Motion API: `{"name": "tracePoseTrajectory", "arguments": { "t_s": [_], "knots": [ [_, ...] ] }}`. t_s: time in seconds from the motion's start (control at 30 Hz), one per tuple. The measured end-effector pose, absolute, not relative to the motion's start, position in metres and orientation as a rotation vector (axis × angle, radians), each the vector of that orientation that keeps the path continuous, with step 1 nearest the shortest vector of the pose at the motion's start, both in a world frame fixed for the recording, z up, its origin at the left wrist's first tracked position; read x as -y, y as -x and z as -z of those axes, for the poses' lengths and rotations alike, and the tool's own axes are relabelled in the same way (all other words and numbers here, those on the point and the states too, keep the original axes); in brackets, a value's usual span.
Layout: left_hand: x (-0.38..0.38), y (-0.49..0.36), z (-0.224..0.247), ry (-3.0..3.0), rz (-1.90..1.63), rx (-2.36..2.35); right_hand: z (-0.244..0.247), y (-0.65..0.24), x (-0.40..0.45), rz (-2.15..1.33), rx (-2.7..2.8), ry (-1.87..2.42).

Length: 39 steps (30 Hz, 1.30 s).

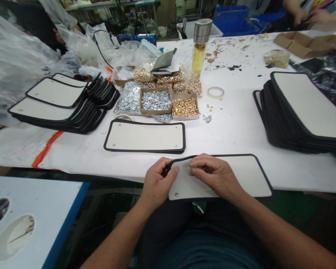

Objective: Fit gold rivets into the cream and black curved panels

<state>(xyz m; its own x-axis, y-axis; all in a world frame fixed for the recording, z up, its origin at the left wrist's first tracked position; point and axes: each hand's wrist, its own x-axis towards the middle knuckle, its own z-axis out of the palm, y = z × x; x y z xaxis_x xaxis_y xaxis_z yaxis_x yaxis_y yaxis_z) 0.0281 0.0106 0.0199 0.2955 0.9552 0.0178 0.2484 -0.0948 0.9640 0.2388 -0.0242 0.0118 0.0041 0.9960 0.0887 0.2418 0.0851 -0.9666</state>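
A cream panel with black edging point(248, 175) lies over the table's front edge and my lap. My left hand point(158, 183) is closed on its upper left corner, thumb on the face and fingers behind. Just above the panel, my right hand point(218, 175) is closed in a pinch; what its fingertips hold, if anything, is too small to make out. A small metal ring point(176, 194) sits at the panel's lower left corner. Beyond my hands lies another edged panel point(145, 137) with a metal ring at each corner.
Boxes of silver washers point(156, 101) and gold fittings point(185, 107) stand mid-table, with bagged fittings behind. Panel stacks rise at left point(50, 110) and right point(313, 104). A bottle point(199, 48) and tape roll point(216, 91) stand farther back. Another person's hands point(310, 16) show at upper right.
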Motion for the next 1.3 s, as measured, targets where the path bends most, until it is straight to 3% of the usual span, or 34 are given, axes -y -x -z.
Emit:
{"name": "tracePoseTrajectory", "arguments": {
  "t_s": [0.17, 0.4, 0.7, 1.3],
  "knots": [
    [-0.012, -0.04, -0.019, -1.203, -0.81, -1.117, -0.021, -0.233, 0.016, -1.054, 1.239, 1.404],
    [-0.013, -0.043, -0.013, -1.021, -0.844, -1.093, -0.018, -0.233, 0.002, -0.918, 1.476, 1.392],
    [-0.014, -0.041, -0.009, -1.013, -0.84, -1.066, -0.017, -0.23, 0.0, -0.751, 1.659, 1.222],
    [-0.01, -0.038, -0.007, -1.158, -0.864, -1.041, -0.01, -0.224, -0.001, -0.814, 1.59, 1.284]
  ]
}}
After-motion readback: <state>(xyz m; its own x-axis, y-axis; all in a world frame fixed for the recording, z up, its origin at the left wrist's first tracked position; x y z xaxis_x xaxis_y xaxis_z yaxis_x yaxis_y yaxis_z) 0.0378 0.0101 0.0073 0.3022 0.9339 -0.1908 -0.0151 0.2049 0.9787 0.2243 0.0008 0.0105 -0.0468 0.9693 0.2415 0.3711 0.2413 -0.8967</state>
